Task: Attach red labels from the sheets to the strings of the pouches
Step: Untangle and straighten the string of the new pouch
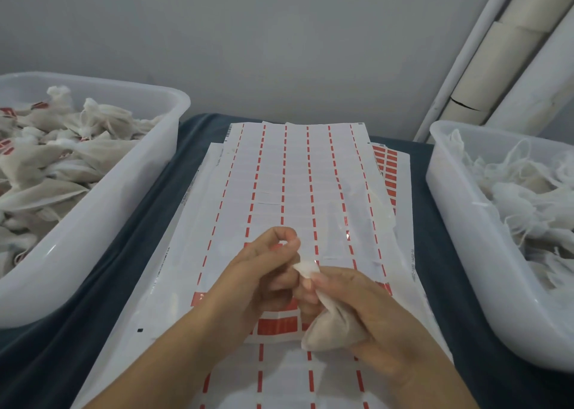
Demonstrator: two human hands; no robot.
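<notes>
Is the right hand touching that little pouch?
Touching. The head view shows the right hand wrapped around the pouch, its fingers pinching the gathered top.

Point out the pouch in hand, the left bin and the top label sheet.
pouch [334, 331]: head view, its filled body.
left bin [102, 219]: head view, its near side wall.
top label sheet [295, 172]: head view, peeled middle area.

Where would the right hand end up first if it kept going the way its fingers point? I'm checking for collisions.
Probably the left hand: the right hand, holding the pouch, points up-left and their fingertips nearly meet, though depth is unclear.
</notes>
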